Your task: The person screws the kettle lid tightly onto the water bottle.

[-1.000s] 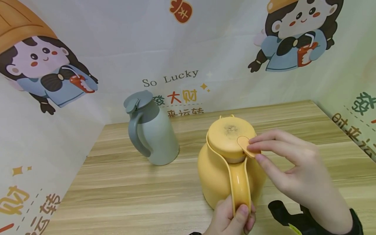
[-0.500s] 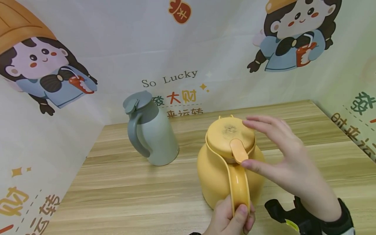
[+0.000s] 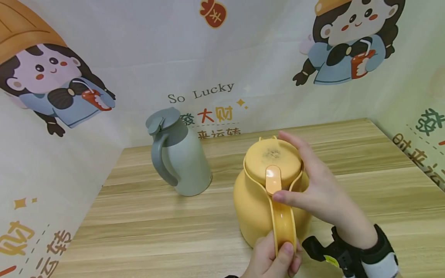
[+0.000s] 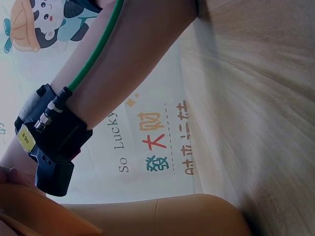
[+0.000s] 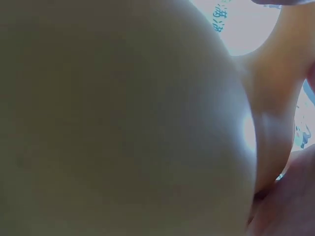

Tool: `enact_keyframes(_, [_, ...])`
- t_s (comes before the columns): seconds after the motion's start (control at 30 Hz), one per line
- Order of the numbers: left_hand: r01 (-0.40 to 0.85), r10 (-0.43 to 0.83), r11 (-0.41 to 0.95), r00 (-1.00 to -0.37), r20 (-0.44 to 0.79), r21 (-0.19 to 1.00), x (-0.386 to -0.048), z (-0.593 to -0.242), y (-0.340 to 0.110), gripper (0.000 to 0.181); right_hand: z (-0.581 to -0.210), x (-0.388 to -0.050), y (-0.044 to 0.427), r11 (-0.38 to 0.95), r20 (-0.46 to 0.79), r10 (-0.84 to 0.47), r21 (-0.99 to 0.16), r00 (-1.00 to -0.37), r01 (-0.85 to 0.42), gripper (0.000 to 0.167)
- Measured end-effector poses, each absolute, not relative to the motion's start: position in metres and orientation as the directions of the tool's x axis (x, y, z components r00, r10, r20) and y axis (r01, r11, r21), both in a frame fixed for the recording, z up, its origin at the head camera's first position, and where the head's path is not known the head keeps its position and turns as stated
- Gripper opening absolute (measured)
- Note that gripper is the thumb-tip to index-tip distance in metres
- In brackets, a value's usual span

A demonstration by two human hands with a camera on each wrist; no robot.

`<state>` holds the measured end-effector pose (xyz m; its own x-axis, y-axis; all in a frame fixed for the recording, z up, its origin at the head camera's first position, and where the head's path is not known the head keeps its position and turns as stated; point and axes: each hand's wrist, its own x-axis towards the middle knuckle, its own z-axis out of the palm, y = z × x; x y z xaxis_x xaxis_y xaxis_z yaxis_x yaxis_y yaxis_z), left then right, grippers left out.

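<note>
In the head view, a yellow thermos jug [image 3: 253,208] stands upright on the wooden table. My left hand [image 3: 274,256] grips the lower part of its handle [image 3: 284,216]. My right hand [image 3: 313,177] spans the round lid [image 3: 271,154], with fingers at the far right rim and thumb by the tab [image 3: 273,179]. That tab points toward the handle. Some fingertips are hidden behind the lid. The jug's body [image 4: 172,216] fills the bottom of the left wrist view. Very close and blurred, the body [image 5: 123,123] covers most of the right wrist view.
A grey-green thermos jug [image 3: 187,162] with a darker lid and handle stands to the left. Behind the wooden table [image 3: 156,231] hangs a printed cloth [image 3: 208,50]. A black camera mount [image 3: 344,251] is strapped to my right wrist.
The lid's tab has swung from the right round to above the handle. My right hand has gone from pinching the tab to spanning the lid, moving left. My left hand stays put.
</note>
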<state>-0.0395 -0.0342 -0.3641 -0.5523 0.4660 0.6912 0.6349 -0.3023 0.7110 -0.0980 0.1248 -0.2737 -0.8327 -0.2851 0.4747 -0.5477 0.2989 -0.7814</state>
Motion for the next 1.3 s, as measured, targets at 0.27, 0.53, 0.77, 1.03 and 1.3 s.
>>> enact_keyframes(0.27, [0.638,0.463,-0.306,-0.549,0.696,0.707,-0.039,-0.364,-0.034,0.014,-0.270,-0.095,0.126,0.349,0.500,-0.276,-0.744,-0.821,-0.571,0.089])
enact_keyframes(0.53, [0.659,0.474,-0.304,-0.522,0.709,0.688,-0.041,-0.362,-0.035,0.015,-0.267,-0.094,0.131,0.433,0.597,-0.235,-0.642,-0.767,-0.633,0.071])
enact_keyframes(0.77, [0.647,0.480,-0.302,-0.531,0.698,0.700,-0.040,-0.362,-0.035,0.014,-0.265,-0.091,0.132,0.468,0.645,-0.191,-0.603,-0.740,-0.646,0.070])
enact_keyframes(1.03, [0.650,0.480,-0.309,-0.524,0.704,0.695,-0.040,-0.359,-0.035,0.014,-0.264,-0.089,0.138,0.449,0.716,-0.170,-0.556,-0.678,-0.700,0.053])
enact_keyframes(1.3, [0.666,0.472,-0.316,-0.508,0.721,0.676,-0.040,-0.358,-0.035,0.015,-0.264,-0.089,0.141,0.433,0.766,-0.102,-0.540,-0.634,-0.722,0.042])
